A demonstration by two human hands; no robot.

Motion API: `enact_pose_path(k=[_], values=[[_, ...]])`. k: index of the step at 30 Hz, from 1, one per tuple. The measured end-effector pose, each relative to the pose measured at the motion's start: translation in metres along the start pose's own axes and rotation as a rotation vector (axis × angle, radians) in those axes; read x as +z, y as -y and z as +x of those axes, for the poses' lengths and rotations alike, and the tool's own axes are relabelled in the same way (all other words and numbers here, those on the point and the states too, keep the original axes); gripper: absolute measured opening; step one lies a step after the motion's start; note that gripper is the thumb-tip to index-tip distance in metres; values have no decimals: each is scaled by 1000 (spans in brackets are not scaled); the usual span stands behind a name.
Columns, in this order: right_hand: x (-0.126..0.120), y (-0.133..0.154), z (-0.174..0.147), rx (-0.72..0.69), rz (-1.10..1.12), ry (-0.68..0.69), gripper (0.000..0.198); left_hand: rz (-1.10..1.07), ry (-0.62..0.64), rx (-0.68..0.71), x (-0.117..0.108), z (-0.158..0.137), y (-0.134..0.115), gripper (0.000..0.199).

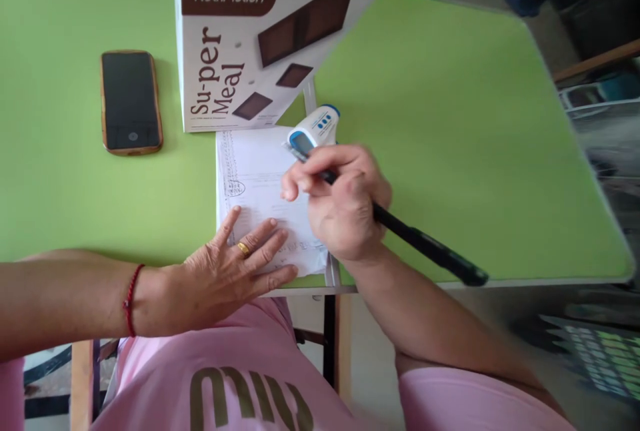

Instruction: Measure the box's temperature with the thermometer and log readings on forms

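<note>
Two hands show on my feed: the left hand (225,267) lies spread flat on the paper (265,157), gripping nothing, while the right hand (345,201) grasps a pen (425,244), its clear end over the thermometer (323,125) in my view. The paper lies on the surface (450,117) by its near edge, just in front of the box (220,71). I judge the step to be writing, with the left hand bracing; I cannot tell whether the pen touches anything. Next, I think, calls for bringing its tip to a chosen line, paper held steady.
</note>
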State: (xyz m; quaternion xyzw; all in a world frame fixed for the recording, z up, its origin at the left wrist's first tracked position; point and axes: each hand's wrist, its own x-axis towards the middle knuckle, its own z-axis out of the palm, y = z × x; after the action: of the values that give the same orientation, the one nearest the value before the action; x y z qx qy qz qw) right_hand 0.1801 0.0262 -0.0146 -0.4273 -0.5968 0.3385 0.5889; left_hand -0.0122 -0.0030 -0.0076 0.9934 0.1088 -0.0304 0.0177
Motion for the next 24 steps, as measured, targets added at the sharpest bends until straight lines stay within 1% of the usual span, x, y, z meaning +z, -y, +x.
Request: enact_pose_path(k=[2, 3, 6, 9, 15, 21, 24], values=[[3, 1, -5, 154, 9, 54, 37, -13, 3, 0, -1, 0, 0, 69], [5, 1, -7, 205, -6, 74, 34, -21, 4, -1, -1, 0, 0, 69], [7, 0, -8, 281, -115, 117, 16, -46, 15, -8, -3, 0, 0, 69], [10, 0, -7, 256, -272, 153, 6, -58, 24, -12, -5, 1, 1, 71], [15, 0, -9, 174, -430, 151, 3, -63, 87, -16, -10, 3, 0, 71], [12, -3, -14, 98, -464, 211, 13, -49, 135, -3, -12, 5, 0, 73], [11, -4, -15, 100, -484, 231, 14, -41, 161, -1, -13, 6, 0, 74]])
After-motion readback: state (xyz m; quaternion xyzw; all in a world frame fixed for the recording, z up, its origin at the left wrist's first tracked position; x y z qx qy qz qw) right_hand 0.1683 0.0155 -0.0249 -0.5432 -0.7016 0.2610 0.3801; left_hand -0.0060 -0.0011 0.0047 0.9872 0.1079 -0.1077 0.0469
